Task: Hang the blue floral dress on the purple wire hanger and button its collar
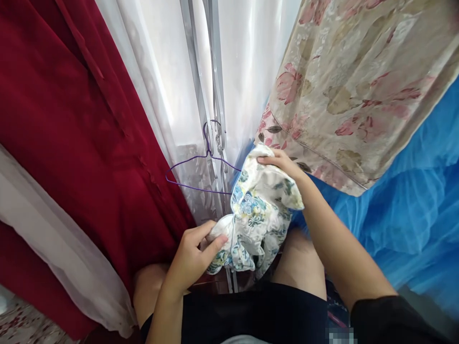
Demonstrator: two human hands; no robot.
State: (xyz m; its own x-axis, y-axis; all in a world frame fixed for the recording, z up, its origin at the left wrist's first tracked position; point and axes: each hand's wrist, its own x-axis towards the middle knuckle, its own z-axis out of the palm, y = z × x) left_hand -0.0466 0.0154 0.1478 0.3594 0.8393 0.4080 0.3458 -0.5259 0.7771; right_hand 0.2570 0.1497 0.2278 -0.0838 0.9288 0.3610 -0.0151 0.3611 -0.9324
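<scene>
A white garment with a blue and green flower print (256,210) hangs bunched between both of my hands. My left hand (193,255) pinches its lower white edge, thumb and fingers closed on the cloth. My right hand (279,162) grips the upper end of the garment, close to the right tip of a purple wire hanger (195,165). The hanger hangs by its hook on a metal window frame (215,110); its right end is hidden behind the garment. My bare knees and black shorts show below.
A dark red curtain (79,124) fills the left, with a sheer white curtain (158,86) beside it. A beige floral cloth (358,81) hangs at upper right over blue netting (419,210). A patterned floor shows at bottom left.
</scene>
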